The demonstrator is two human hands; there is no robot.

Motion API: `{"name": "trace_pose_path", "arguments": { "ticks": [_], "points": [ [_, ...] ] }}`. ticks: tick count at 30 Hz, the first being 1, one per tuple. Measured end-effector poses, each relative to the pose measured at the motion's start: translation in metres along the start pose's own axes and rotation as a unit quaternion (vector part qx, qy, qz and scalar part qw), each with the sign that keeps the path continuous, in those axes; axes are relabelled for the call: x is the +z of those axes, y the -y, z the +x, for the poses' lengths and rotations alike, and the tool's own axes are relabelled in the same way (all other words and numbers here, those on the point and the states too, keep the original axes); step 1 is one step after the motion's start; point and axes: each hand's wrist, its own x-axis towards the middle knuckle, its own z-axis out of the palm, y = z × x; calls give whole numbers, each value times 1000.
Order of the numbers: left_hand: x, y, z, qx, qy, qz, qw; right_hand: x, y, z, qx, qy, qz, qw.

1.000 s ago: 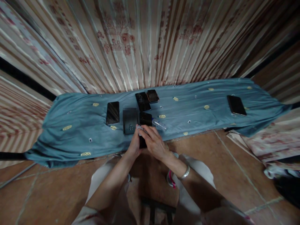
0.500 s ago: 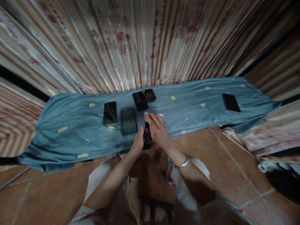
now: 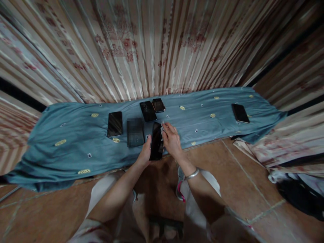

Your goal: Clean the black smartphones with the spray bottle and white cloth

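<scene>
My left hand point(image 3: 145, 152) is closed on the lower left edge of a black smartphone point(image 3: 156, 143), its thumb along the side. The phone's dark, glossy face points up at me. In my right hand point(image 3: 172, 140) a small white wipe point(image 3: 162, 129) is pinched between thumb and fingers, at the phone's upper right edge. Just left of the held phone lies a dark, flat device point(image 3: 136, 133), partly blurred out. Beyond it are a phone with a cracked-looking screen point(image 3: 148, 111) and a smaller dark phone point(image 3: 159, 105), close together.
A blue patterned cloth point(image 3: 63, 155) covers the long, low surface. One more phone point(image 3: 114, 124) lies at left, and another dark device point(image 3: 240, 113) far right. Pleated curtains point(image 3: 152, 50) hang behind. Below are floor tiles point(image 3: 238, 182), with a black bundle point(image 3: 300, 199) at right.
The phone in my left hand has turned so its glossy face shows more fully. My right hand has shifted from over its top to its right edge. The whole view has shifted slightly.
</scene>
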Motion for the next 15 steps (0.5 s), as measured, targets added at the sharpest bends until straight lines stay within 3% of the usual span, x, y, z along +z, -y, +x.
{"name": "trace_pose_path", "arguments": {
  "ticks": [8, 15],
  "points": [
    [11, -12, -5, -16, -4, 11, 1000, -4, 3, 6, 89, -6, 63, 994],
    [6, -16, -9, 25, 6, -10, 1000, -4, 12, 5, 124, 19, 93, 988]
  ]
}}
